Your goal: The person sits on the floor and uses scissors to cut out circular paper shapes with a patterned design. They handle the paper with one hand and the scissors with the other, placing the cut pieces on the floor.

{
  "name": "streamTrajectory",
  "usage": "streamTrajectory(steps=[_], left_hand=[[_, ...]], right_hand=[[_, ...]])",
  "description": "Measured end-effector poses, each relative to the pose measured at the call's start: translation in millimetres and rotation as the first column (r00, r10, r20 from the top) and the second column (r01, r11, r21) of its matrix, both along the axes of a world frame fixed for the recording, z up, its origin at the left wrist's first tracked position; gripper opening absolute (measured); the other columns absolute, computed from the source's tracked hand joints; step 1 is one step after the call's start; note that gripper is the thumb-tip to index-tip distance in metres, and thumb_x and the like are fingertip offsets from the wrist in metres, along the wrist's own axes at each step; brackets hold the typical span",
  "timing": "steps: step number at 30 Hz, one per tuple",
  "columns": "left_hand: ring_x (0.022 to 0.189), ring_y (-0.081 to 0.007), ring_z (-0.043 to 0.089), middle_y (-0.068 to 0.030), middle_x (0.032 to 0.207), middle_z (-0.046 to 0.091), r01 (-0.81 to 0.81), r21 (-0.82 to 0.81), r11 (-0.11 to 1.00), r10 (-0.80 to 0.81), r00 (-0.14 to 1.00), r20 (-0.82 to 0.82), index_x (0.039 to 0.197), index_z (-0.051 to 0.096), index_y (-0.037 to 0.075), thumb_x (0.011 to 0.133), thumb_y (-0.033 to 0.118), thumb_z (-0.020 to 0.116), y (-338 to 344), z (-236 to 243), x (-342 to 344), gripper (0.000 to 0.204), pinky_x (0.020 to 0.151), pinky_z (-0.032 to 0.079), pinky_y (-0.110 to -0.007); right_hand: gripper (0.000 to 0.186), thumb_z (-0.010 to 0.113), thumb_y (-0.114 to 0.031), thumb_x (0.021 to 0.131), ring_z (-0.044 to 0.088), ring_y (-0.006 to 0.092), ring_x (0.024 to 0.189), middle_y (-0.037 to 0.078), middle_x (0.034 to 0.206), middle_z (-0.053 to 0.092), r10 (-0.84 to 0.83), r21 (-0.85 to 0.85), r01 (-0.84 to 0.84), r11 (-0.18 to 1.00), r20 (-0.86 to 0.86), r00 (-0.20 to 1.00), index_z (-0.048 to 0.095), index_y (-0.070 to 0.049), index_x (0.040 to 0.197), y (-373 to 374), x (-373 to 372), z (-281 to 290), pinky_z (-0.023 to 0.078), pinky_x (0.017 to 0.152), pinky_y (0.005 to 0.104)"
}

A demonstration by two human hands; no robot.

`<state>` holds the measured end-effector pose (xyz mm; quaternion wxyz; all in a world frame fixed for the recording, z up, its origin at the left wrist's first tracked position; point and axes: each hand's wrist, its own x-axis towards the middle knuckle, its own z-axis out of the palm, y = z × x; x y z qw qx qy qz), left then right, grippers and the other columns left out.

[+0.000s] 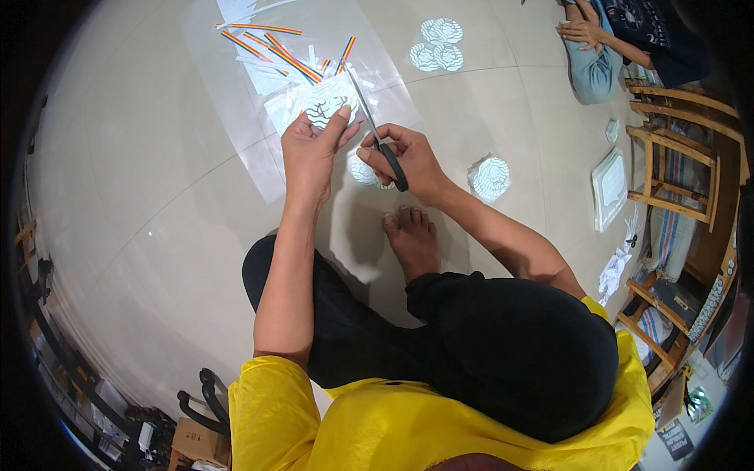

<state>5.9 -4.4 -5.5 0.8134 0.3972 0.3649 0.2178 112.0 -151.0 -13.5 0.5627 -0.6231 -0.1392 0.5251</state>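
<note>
My left hand (316, 149) pinches a white sheet of paper (323, 93) printed with dark wavy lines, thumb on top. My right hand (408, 161) grips scissors (390, 162) with black handles. Their metal blades point up and away, along the right side of the paper. Whether the blades touch the paper I cannot make out. Below my hands, a patterned paper cutout (364, 169) lies on the floor, partly hidden by the right hand. Beyond the paper, striped multicoloured strips (294, 61) and white scraps lie on a clear plastic sheet (247, 149).
Several round patterned cutouts (437, 44) lie farther off, and another cutout (490, 178) is right of my hand. A stack of white sheets (609, 188) rests near wooden chairs (675, 169) on the right. At the upper right sits another person (601, 47). My bare foot (413, 239) is below my hands.
</note>
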Motion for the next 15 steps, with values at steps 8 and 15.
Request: streamTrajectory(steps=[8,15], left_hand=[[0.108,-0.0252,0.076,-0.0142,0.122,0.074,0.011,-0.005,1.0,-0.011,1.0,-0.019,0.129,0.064,-0.008,0.1,0.007,0.074,0.9,0.2,-1.1,0.034,0.097,0.063,-0.033],[0.106,-0.0248,0.076,-0.0141,0.119,0.075,0.026,-0.021,0.999,-0.027,1.0,-0.009,0.129,0.064,-0.008,0.1,0.006,0.074,1.6,0.1,-2.3,0.034,0.096,0.063,-0.033]], right_hand=[[0.029,0.085,-0.024,0.095,0.052,0.0052,0.055,-0.001,0.066,0.062,0.006,0.024,-0.006,1.0,-0.033,0.999,0.067,-0.004,0.105,7.4,4.9,1.3,0.037,0.05,0.0235],[0.028,0.085,-0.025,0.095,0.05,0.0048,0.056,-0.003,0.066,0.06,0.042,0.038,-0.042,0.998,-0.013,0.999,0.068,-0.005,0.106,9.2,14.2,3.4,0.037,0.051,0.0235]])
